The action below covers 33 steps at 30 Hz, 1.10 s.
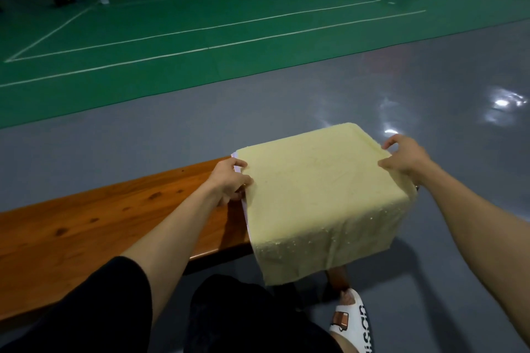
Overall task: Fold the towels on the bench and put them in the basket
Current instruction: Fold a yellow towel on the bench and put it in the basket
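A pale yellow towel [315,192] lies spread over the right end of the wooden bench [100,226], and its near edge hangs down past the bench front. My left hand [228,180] pinches the towel's left edge, where a white or lilac layer [244,210] shows underneath. At the towel's right edge, my right hand [408,159] grips the cloth with curled fingers. No basket is in view.
The bench runs off to the left with bare wood. Grey glossy floor surrounds it, and a green court with white lines lies beyond. My knee in dark shorts and a white slipper [354,321] are below the towel.
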Motion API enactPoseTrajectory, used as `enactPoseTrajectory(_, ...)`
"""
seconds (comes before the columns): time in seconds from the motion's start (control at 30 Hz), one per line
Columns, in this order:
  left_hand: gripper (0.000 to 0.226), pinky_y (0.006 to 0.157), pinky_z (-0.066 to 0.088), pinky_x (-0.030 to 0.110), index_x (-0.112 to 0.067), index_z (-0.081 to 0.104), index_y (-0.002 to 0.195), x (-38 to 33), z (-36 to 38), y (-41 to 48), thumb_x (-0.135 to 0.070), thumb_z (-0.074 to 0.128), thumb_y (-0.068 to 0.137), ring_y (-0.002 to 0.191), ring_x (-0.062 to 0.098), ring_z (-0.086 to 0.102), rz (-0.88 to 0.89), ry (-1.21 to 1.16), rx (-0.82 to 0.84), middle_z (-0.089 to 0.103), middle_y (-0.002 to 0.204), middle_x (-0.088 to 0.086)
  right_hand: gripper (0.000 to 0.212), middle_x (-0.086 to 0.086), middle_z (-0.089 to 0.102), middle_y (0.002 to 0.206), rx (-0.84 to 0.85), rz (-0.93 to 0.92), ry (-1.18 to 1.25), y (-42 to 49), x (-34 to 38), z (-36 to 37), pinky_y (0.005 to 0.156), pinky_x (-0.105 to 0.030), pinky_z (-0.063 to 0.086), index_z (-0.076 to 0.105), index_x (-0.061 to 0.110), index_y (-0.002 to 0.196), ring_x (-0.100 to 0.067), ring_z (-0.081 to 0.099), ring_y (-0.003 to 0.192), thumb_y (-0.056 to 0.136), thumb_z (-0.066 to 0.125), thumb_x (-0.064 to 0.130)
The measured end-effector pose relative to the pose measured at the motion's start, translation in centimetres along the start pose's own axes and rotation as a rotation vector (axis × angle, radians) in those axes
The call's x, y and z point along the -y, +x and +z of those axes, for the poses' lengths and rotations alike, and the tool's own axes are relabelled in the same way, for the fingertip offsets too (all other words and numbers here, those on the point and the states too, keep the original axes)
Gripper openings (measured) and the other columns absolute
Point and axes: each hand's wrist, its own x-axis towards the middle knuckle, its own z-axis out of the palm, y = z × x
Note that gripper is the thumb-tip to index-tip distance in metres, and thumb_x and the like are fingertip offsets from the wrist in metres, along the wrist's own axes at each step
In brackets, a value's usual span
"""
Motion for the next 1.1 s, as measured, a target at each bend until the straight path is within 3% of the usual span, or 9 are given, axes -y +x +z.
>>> enactPoseTrajectory(0.1, 0.044, 0.072, 0.054, 0.034, -0.014, 0.059, 0.123, -0.1, -0.5, -0.5, 0.008, 0.062, 0.085, 0.104, 0.025, 0.054, -0.018, -0.032, 0.106, 0.053, 0.118, 0.01, 0.026, -0.012, 0.056, 0.099, -0.03, -0.044, 0.023, 0.4, -0.1, -0.5, 0.065, -0.031, 0.042, 0.062, 0.013, 0.1, -0.027, 0.052, 0.076, 0.078, 0.074, 0.005)
enactPoseTrajectory(0.27, 0.045, 0.061, 0.052, 0.027, -0.013, 0.061, 0.122, 0.7, -0.6, -0.9, 0.012, 0.061, 0.084, 0.093, 0.018, 0.056, 0.023, -0.025, 0.073, 0.055, 0.112, 0.006, 0.025, -0.01, 0.057, 0.099, -0.024, -0.121, 0.076, 0.0, 0.3, 0.1, 0.073, -0.029, 0.04, 0.07, 0.013, 0.102, -0.025, 0.054, 0.084, 0.081, 0.07, 0.0)
enactPoseTrajectory(0.37, 0.049, 0.065, 0.057, 0.031, -0.016, 0.059, 0.124, 1.1, -0.8, -0.9, 0.012, 0.061, 0.084, 0.094, 0.019, 0.057, 0.051, -0.056, 0.053, 0.054, 0.112, 0.004, 0.021, -0.011, 0.059, 0.104, 0.017, -0.1, 0.065, 0.3, 0.1, 0.6, 0.077, -0.029, 0.039, 0.072, 0.011, 0.105, -0.022, 0.053, 0.091, 0.085, 0.069, 0.008)
enactPoseTrajectory(0.5, 0.05, 0.07, 0.059, 0.035, -0.015, 0.058, 0.126, 1.3, -1.6, -0.9, 0.013, 0.058, 0.085, 0.09, 0.016, 0.057, 0.082, -0.131, 0.049, 0.054, 0.108, 0.0, 0.018, -0.007, 0.058, 0.088, -0.064, -0.081, 0.111, 0.5, 0.8, 0.1, 0.075, -0.032, 0.043, 0.075, 0.013, 0.099, -0.024, 0.053, 0.081, 0.083, 0.07, 0.007)
enactPoseTrajectory(0.6, 0.052, 0.085, 0.056, 0.049, -0.015, 0.059, 0.126, 1.5, -3.3, -1.1, 0.016, 0.057, 0.084, 0.093, 0.02, 0.059, 0.098, -0.161, 0.049, 0.056, 0.116, 0.002, 0.017, -0.009, 0.065, 0.098, -0.081, -0.088, 0.187, 0.2, 2.2, -0.4, 0.085, -0.036, 0.048, 0.074, 0.019, 0.093, -0.025, 0.06, 0.094, 0.08, 0.074, 0.008)
enactPoseTrajectory(0.77, 0.053, 0.089, 0.054, 0.046, -0.013, 0.058, 0.127, 1.9, -7.9, -2.9, 0.019, 0.05, 0.086, 0.101, 0.021, 0.058, 0.098, -0.181, 0.023, 0.053, 0.123, 0.0, 0.02, -0.01, 0.063, 0.097, -0.047, -0.192, 0.241, -1.8, 6.4, 0.5, 0.073, -0.023, 0.042, 0.073, 0.011, 0.1, -0.016, 0.054, 0.09, 0.081, 0.073, 0.005)
enactPoseTrajectory(0.87, 0.052, 0.091, 0.053, 0.045, -0.013, 0.058, 0.126, 2.5, -11.6, -3.9, 0.021, 0.045, 0.088, 0.095, 0.017, 0.058, 0.093, -0.224, 0.014, 0.056, 0.113, -0.004, 0.022, -0.006, 0.055, 0.083, -0.035, -0.195, 0.323, -3.4, 9.5, 2.2, 0.046, -0.011, 0.038, 0.072, 0.005, 0.103, -0.015, 0.047, 0.067, 0.081, 0.073, 0.003)
enactPoseTrajectory(1.0, 0.053, 0.097, 0.048, 0.051, -0.014, 0.058, 0.126, 5.5, -18.2, -4.4, 0.02, 0.043, 0.089, 0.103, 0.021, 0.058, 0.066, -0.219, 0.013, 0.055, 0.118, -0.002, 0.02, -0.009, 0.052, 0.085, 0.093, -0.158, 0.428, -6.7, 13.9, 6.3, 0.058, -0.029, 0.037, 0.072, 0.007, 0.102, -0.02, 0.046, 0.069, 0.082, 0.073, 0.005)
enactPoseTrajectory(1.1, 0.055, 0.095, 0.048, 0.044, -0.013, 0.057, 0.128, 8.9, -23.3, -4.4, 0.021, 0.04, 0.088, 0.1, 0.019, 0.057, 0.033, -0.207, -0.044, 0.055, 0.122, 0.001, 0.017, -0.009, 0.05, 0.077, 0.165, -0.152, 0.479, -10.0, 17.0, 10.8, 0.056, -0.029, 0.035, 0.071, 0.008, 0.098, -0.019, 0.044, 0.065, 0.082, 0.072, 0.003)
